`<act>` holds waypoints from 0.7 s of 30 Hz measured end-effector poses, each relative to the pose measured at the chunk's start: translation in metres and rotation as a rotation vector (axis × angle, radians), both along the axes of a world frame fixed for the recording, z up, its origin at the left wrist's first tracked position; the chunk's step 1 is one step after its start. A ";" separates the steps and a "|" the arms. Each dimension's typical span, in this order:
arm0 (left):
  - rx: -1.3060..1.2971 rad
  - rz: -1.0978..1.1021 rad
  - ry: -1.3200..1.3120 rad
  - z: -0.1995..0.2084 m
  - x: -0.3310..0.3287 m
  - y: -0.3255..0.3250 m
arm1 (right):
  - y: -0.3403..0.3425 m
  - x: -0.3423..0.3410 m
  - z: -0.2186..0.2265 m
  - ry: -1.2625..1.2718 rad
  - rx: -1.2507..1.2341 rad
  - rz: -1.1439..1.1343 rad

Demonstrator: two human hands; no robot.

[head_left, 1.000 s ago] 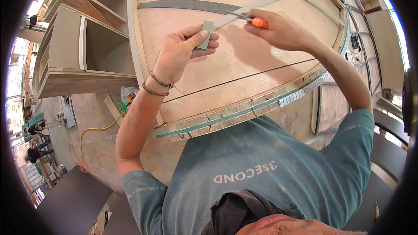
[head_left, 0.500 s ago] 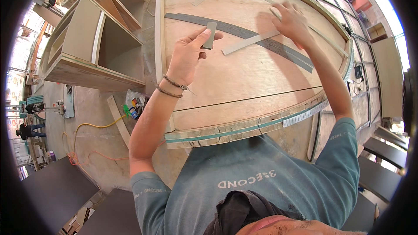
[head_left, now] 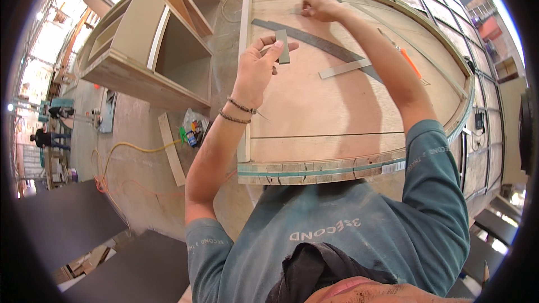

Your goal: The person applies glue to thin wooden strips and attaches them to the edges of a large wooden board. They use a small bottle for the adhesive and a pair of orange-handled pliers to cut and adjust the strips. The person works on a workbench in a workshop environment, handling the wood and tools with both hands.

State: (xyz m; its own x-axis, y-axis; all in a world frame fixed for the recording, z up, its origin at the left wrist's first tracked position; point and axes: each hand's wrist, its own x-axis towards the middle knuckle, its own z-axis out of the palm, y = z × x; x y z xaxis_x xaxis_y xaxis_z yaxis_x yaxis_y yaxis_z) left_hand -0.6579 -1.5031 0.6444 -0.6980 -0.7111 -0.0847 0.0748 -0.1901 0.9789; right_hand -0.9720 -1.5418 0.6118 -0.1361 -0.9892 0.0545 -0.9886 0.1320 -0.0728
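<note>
My left hand (head_left: 259, 62) pinches a small grey-green rectangular strip piece (head_left: 282, 46) upright between thumb and fingers, above a large curved wooden panel (head_left: 314, 106). At the panel's far side, my right hand (head_left: 321, 7) is closed, fingertips down at a thin pale strip (head_left: 295, 9) that they mostly cover. Between the hands, a long dark grey strip (head_left: 314, 40) lies slantwise on the panel. A shorter light grey strip (head_left: 343, 69) rests with one end over it. Beside my right forearm lies an orange-handled tool (head_left: 411, 63) with a slim metal end, perhaps a cutter.
A raised wooden rim (head_left: 245, 78) borders the panel. Unfinished cabinets (head_left: 151, 50) stand on the left. A yellow hose (head_left: 137, 145), a board (head_left: 171, 148) and a bag of small items (head_left: 193, 129) are on the floor. Dark boards (head_left: 73, 216) lie lower left; a person (head_left: 48, 138) is far left.
My right hand has moved left and farther out to the pale strip, uncovering the orange-handled tool. My left hand still holds its small piece. The whole view has shifted somewhat.
</note>
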 end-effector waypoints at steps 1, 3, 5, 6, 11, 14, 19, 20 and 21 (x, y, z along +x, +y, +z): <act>-0.022 -0.011 -0.009 -0.003 0.001 -0.002 | 0.005 -0.013 0.001 -0.145 0.019 -0.024; 0.000 0.014 0.009 -0.001 0.006 0.001 | 0.018 -0.028 -0.006 -0.381 -0.054 -0.006; 0.013 0.084 0.012 -0.004 0.022 -0.001 | 0.036 0.020 0.003 -0.688 -0.174 0.008; 0.022 0.115 0.024 -0.008 0.026 -0.002 | 0.053 0.048 0.015 -0.862 -0.212 0.044; 0.049 0.144 0.100 -0.013 0.026 -0.004 | 0.118 0.137 0.043 -1.373 -0.161 -0.012; 0.057 0.139 0.131 -0.009 0.022 -0.003 | 0.123 0.158 0.041 -1.412 -0.229 -0.053; 0.094 0.117 0.270 -0.018 0.030 -0.010 | 0.119 0.176 0.038 -1.369 -0.266 -0.133; 0.051 0.089 0.230 -0.019 0.032 -0.013 | 0.120 0.179 0.039 -1.363 -0.260 -0.134; 0.009 0.059 0.191 -0.017 0.033 -0.018 | 0.120 0.182 0.040 -1.357 -0.254 -0.136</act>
